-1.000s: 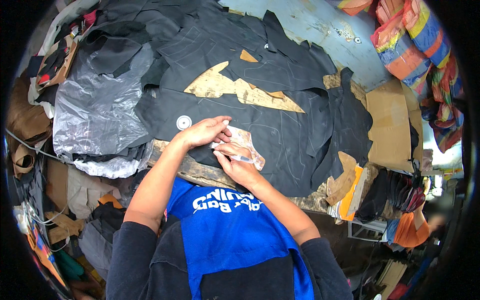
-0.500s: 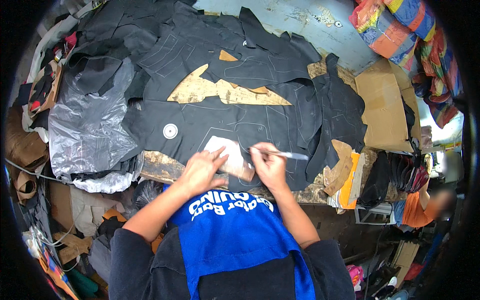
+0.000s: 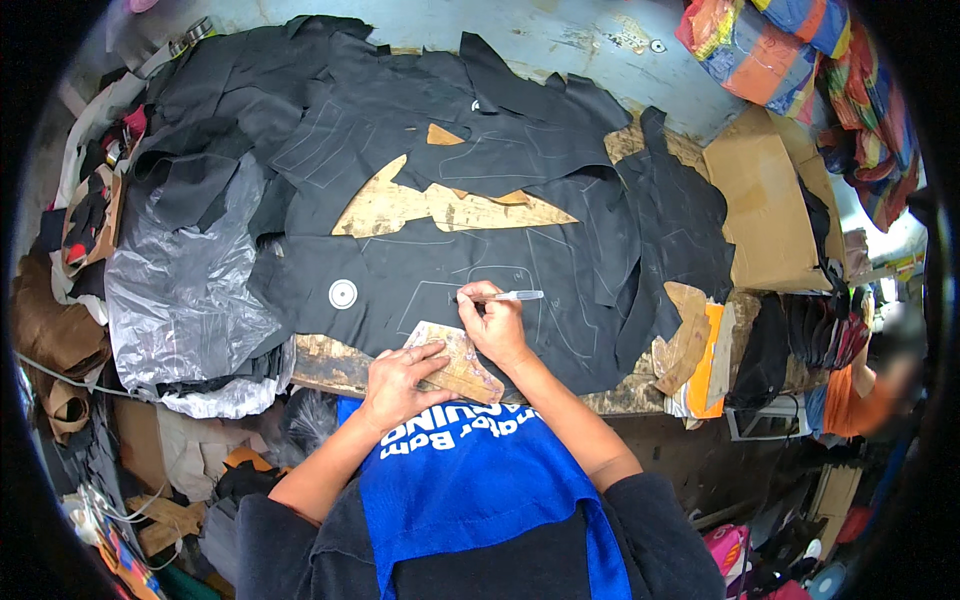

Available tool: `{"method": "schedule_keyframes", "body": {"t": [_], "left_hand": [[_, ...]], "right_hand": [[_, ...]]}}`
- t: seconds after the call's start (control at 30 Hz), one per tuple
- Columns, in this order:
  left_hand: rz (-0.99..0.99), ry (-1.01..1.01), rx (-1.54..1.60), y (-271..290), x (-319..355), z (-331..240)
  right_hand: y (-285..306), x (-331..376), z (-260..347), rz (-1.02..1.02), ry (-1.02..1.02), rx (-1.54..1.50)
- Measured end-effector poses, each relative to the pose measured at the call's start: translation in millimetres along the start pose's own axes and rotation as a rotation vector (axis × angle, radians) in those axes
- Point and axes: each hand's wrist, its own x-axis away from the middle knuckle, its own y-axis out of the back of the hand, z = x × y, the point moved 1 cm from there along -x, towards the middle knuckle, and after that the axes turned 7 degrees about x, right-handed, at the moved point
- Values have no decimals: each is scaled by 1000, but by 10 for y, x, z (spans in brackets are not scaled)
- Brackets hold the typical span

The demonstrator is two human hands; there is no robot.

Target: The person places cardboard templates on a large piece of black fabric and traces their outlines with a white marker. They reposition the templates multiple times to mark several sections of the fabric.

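Observation:
My right hand (image 3: 492, 326) pinches a white pen (image 3: 520, 296), its tip end close to the black material (image 3: 390, 262) spread over the table. Pale outlines of angular shapes are drawn there, one beneath this hand. My left hand (image 3: 400, 382) holds a light-coloured, worn card template (image 3: 463, 368) at the near edge of the black sheet, with fingers over its top and thumb low at the side. Left of the drawn shapes lies a white disc with a dark centre (image 3: 343, 294).
Wooden tabletop (image 3: 375, 205) shows through a gap in the material. Clear plastic (image 3: 180, 290) covers a pile at left. At right stand more card templates (image 3: 688, 335), a cardboard box (image 3: 760, 210) and striped bundles (image 3: 765, 60). Another person's orange garment (image 3: 850, 405) shows at far right.
The template has come off the drawn area, toward me, with my left hand. My right hand and pen have shifted left and slightly away from me, over the outline.

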Motion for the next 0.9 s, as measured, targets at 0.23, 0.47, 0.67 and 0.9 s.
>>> {"method": "schedule_keyframes", "body": {"t": [0.23,0.47,0.67,0.9], "left_hand": [[-21,-31,-3,-23,6,24],[-130,-80,31,-34,17,51],[-174,-94,99,-47,26,22],[-205,-73,71,27,21,-17]], "right_hand": [[-7,-17,-3,-74,57,-38],[245,93,230,81,-111,-5],[507,414,354,389,-363,-340],[1584,773,287,-296,-337,-305]]}}
